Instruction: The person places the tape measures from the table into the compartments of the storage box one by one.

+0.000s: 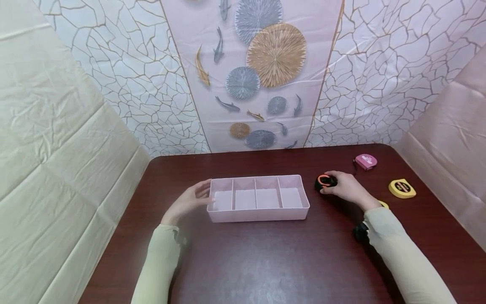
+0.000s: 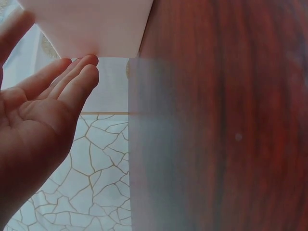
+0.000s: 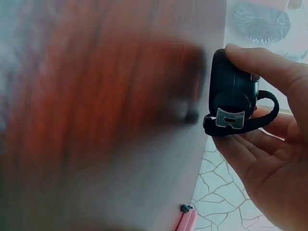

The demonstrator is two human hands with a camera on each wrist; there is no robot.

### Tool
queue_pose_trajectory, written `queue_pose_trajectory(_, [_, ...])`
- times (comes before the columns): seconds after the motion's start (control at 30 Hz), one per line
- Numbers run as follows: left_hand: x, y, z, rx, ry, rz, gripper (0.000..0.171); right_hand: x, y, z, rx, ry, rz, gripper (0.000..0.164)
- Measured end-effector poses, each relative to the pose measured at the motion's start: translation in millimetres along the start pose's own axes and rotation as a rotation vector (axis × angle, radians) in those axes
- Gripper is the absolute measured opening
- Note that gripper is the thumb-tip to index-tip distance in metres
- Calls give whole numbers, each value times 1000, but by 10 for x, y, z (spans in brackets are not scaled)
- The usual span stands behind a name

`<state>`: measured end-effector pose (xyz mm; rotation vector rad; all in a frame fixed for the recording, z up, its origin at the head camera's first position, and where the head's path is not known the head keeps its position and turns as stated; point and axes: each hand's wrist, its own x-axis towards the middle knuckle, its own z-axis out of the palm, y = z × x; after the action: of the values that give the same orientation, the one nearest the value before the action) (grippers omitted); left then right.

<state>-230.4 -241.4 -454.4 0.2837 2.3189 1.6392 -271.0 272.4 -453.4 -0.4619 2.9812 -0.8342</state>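
Note:
A pale pink tray point(image 1: 258, 215) with several compartments in a row sits on the dark wooden table. My left hand point(image 1: 190, 200) is at its left end, thumb at the rim. In the left wrist view, the nearly straight fingertips point(image 2: 89, 60) rest against the tray's end wall point(image 2: 101, 29). To the right of the tray, my right hand point(image 1: 347, 187) pinches a black tape measure point(image 1: 331, 181) with an orange ring between thumb and fingers. The right wrist view shows this tape measure point(image 3: 233, 79) edge-on, its metal end hook and black wrist strap visible.
A pink tape measure point(image 1: 366, 161) lies at the back right, and a yellow tape measure point(image 1: 402, 188) at the far right. Another yellow item point(image 1: 382, 204) is mostly hidden behind the right wrist. A black object point(image 1: 360, 232) shows beside the right sleeve. Patterned cloth point(image 1: 265, 105) hangs behind the table.

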Motion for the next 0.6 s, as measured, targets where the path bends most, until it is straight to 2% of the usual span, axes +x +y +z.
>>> queue_pose_trajectory(0.3, [-86, 208, 2, 15, -26, -11, 84, 54, 91, -73, -21, 28, -11, 68])
queue_pose_trajectory(0.47, [-102, 214, 7, -1, -27, -23, 85, 78, 124, -108, -22, 22, -13, 69])
queue_pose_trajectory(0.6, [-80, 156, 8, -22, -21, -27, 83, 98, 116, -168, -25, 16, -14, 69])
